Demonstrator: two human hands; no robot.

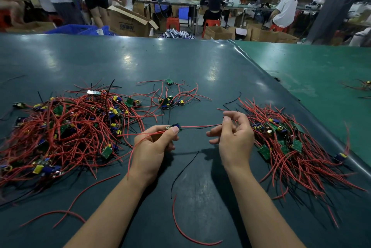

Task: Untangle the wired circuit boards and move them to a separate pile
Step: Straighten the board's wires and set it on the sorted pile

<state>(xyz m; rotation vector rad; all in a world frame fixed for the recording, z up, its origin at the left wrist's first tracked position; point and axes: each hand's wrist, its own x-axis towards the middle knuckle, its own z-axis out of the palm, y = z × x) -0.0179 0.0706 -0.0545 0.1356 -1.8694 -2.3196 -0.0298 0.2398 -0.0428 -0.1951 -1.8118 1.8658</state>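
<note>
In the middle of the frame, our left hand [153, 143] pinches a small board [174, 127] while our right hand [233, 137] pinches its red wire [200, 126].

The left hand [153, 143] pinches a small circuit board [174, 127]; its wires [200, 126] stretch across to the right hand's [233, 139] fingers.

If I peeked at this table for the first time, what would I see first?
Probably the big tangled heap of red wires and little circuit boards on the left of the green table, and another heap on the right. In the middle, the left hand pinches one small board, and the right hand holds its wires stretched out sideways.
</note>
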